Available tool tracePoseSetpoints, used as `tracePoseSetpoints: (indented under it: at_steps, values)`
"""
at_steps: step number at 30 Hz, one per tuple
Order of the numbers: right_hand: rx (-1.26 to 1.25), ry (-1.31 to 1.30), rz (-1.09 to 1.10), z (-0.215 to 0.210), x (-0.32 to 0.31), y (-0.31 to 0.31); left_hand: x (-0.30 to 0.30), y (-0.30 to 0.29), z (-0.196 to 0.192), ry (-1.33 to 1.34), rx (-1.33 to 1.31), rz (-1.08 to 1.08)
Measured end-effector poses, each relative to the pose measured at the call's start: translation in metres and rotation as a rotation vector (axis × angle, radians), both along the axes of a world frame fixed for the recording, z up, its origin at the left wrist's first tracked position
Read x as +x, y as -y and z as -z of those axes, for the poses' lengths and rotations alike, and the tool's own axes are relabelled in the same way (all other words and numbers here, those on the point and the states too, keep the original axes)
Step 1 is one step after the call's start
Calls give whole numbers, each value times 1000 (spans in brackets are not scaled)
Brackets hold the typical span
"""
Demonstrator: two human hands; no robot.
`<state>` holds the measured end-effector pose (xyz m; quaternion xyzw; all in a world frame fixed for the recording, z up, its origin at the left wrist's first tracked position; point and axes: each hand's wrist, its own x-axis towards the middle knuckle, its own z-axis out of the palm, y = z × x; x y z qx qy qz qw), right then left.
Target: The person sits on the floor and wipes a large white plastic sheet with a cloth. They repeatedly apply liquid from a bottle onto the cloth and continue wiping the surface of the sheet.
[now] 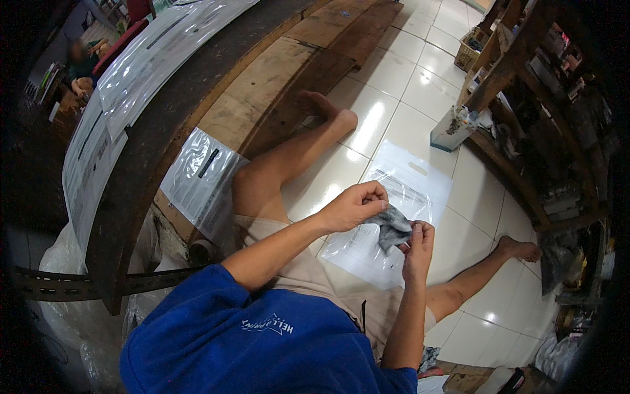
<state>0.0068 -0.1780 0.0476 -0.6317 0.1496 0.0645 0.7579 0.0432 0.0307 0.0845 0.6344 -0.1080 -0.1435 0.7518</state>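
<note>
Grey cloth (392, 225) between left hand (354, 205) and right hand (418, 244)

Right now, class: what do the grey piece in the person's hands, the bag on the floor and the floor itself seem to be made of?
Grey piece: soft fabric, matte; it creases and droops between the left hand and right hand.
Bag: thin clear plastic, glossy, with a cut-out handle.
Floor: probably glazed ceramic tile; white squares, grout lines, bright reflections.

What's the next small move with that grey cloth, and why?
Probably lower the grey cloth toward the clear plastic bag on the floor tiles. Both the left hand and right hand pinch it just above the bag, which lies flat between the legs.
</note>
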Motion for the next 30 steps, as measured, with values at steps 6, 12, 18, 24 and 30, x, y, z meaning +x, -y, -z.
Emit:
tracePoseSetpoints:
  at_steps: [6,12,18,24,30]
  values:
    - [-70,262,-167,-5,-7,-38,9,3,-53,140,205,158]
    - [-174,436,-170,-31,11,-39,40,-9,-89,360,489,342]
    - [-270,607,-77,-67,28,-51,49,-5,-108,425,529,356]
    - [-131,471,-425,-83,43,-13,64,-12,-121,487,582,466]
    - [205,343,-408,-101,47,0,78,-13,-123,439,548,475]
